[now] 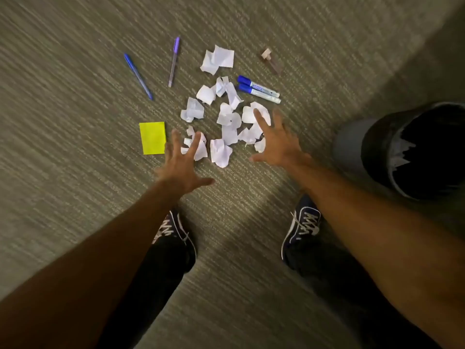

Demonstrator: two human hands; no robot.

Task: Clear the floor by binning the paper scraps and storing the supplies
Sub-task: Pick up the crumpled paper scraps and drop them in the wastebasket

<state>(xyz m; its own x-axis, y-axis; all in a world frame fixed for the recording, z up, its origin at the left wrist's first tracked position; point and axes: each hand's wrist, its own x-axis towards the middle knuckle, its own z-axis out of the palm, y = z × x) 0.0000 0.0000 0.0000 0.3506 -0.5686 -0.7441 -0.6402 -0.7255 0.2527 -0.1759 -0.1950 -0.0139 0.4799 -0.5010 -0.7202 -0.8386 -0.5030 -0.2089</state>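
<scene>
Several crumpled white paper scraps lie in a loose pile on the carpet in front of me. My left hand is spread open above the pile's near left edge, fingers over one scrap. My right hand is also open, hovering over the pile's right side. Neither hand holds anything. Left of the pile lie a yellow sticky-note pad, a blue pen and a purple pen. Two blue-capped markers rest side by side just beyond the pile, to its right.
A dark round waste bin with a black liner stands at the right, close to my right forearm. A small tan and brown object lies beyond the markers. My two dark shoes stand on the carpet below the hands.
</scene>
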